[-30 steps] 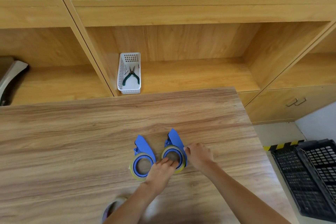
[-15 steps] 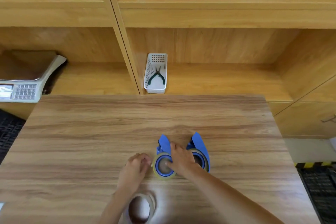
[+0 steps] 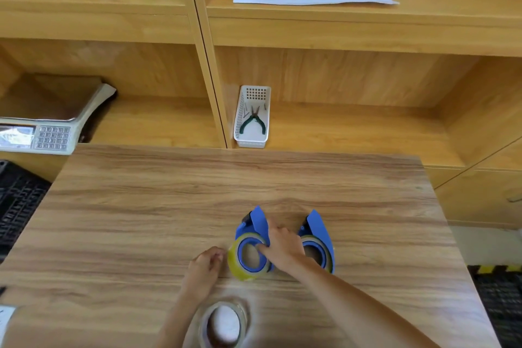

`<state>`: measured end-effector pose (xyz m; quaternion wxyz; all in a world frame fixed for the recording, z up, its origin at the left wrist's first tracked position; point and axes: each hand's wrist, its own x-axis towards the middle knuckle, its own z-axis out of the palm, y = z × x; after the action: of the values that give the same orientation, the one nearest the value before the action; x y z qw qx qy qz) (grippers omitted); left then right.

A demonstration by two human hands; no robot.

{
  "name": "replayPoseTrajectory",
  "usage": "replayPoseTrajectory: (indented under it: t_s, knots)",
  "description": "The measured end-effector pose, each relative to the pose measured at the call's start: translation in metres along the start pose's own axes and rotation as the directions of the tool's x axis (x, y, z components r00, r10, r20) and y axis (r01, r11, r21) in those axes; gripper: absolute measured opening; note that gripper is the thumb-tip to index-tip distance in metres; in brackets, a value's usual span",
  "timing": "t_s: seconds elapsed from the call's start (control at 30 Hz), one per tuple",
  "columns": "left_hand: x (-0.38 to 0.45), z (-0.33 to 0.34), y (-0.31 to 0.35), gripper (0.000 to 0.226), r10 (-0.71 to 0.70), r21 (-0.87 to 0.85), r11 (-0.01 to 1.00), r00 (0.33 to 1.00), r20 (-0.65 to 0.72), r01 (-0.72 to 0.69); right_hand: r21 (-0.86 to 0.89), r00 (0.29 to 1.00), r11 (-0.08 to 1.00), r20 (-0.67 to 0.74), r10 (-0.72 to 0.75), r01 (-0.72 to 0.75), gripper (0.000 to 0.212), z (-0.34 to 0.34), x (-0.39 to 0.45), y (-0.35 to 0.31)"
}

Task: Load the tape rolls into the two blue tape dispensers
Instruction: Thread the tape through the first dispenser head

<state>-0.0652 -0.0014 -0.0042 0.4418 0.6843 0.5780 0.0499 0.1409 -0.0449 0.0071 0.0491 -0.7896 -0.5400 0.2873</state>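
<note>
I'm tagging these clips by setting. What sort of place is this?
Probably a packing or stockroom workbench: a weighing scale sits on the wooden shelves, black plastic crates stand beside the table, and tape dispensers are being loaded.

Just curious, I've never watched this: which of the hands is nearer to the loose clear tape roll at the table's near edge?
Left. The left hand lies just beyond the loose clear tape roll; the right hand is farther, on a blue dispenser.

left hand [image 3: 205, 265]: loosely curled, fingers bunched, knuckles up | right hand [image 3: 283, 244]: palm down, fingers [image 3: 261, 248] spread and hooked leftward | both forearms stretch forward from the bottom edge, pretty close together
</note>
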Motion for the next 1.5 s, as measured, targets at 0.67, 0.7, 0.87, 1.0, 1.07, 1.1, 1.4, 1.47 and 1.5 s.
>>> replayPoseTrajectory:
  t_s: [0.67,0.7,0.87,1.0,1.07,1.1,1.4,1.47,1.5]
  knots:
    - [-0.032,-0.010,0.107,0.083,0.227,-0.742,0.657,0.906,0.358,0.128,0.811,0.985,0.563,-0.092,-0.143,0.157,0.062,-0.082,-0.058,0.027]
    - [-0.036,-0.008,0.109,0.080,0.231,-0.747,0.654,0.911,0.342,0.115,0.795,0.984,0.586,-0.083,-0.156,0.160,0.068,-0.087,-0.063,0.029]
    - [-0.050,-0.002,0.118,0.040,0.258,-0.748,0.661,0.918,0.300,0.059,0.611,0.935,0.713,-0.298,-0.194,0.343,0.079,-0.105,-0.096,0.030]
    - [-0.053,0.000,0.123,0.037,0.262,-0.754,0.656,0.927,0.268,0.032,0.502,0.880,0.731,-0.363,-0.306,0.462,0.058,-0.104,-0.109,0.012]
    - [-0.056,0.002,0.127,0.030,0.244,-0.756,0.654,0.937,0.249,0.030,0.522,0.890,0.729,-0.354,-0.288,0.443,0.063,-0.101,-0.107,0.011]
    - [-0.058,0.003,0.129,0.028,0.244,-0.758,0.652,0.940,0.239,0.024,0.565,0.904,0.713,-0.340,-0.259,0.416,0.073,-0.102,-0.106,0.009]
    - [-0.065,0.011,0.136,0.060,0.124,-0.744,0.663,0.969,0.214,0.079,0.777,0.930,0.510,-0.298,-0.217,0.368,0.095,-0.114,-0.104,0.002]
    - [-0.066,0.011,0.138,0.051,0.114,-0.735,0.672,0.970,0.215,0.084,0.766,0.922,0.513,-0.311,-0.232,0.387,0.078,-0.114,-0.102,0.001]
    - [-0.066,0.010,0.138,0.050,0.118,-0.738,0.670,0.971,0.208,0.077,0.758,0.919,0.519,-0.315,-0.237,0.394,0.067,-0.113,-0.101,0.000]
